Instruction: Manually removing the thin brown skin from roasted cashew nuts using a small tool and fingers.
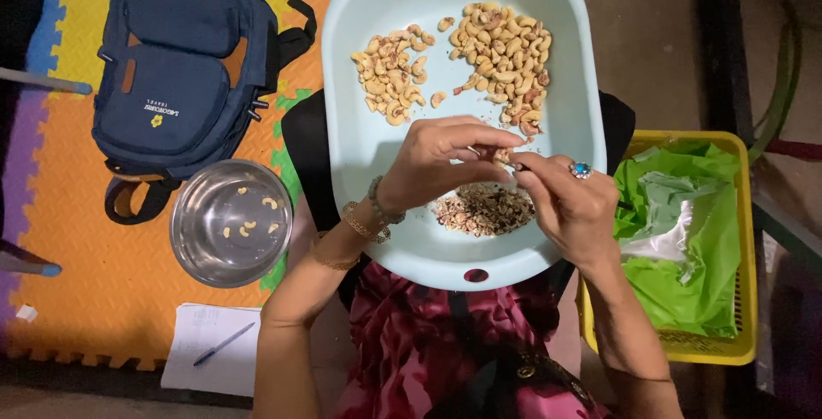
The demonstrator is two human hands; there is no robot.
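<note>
our left hand [437, 162] and right hand [565, 201] meet over the near half of the pale blue tray [360, 136], which rests on our lap. both hands are pinched narrow on one small cashew nut [503, 157] held between the fingertips — thumb and forefinger of each touching it. the right hand wears a ring with a blue stone [581, 168]; the left wrist carries bracelets [368, 218].

directly below the hands, on the tray floor, lies a heap of brown skin fragments [484, 209]. further out on the tray, two groups of cashews: a smaller pile [392, 72] on the left, a larger pile [505, 55] on the right, a few loose nuts between them.

off the tray, left of our left forearm, a steel bowl [214, 248] stands on the foam floor mat [77, 239] with a few nuts inside. beyond it — a navy backpack [184, 68]. near the bowl, a sheet of paper [197, 359] with a pen [223, 344] on it. to our right, a yellow basket [728, 346] holds crumpled green plastic bags [685, 256].
</note>
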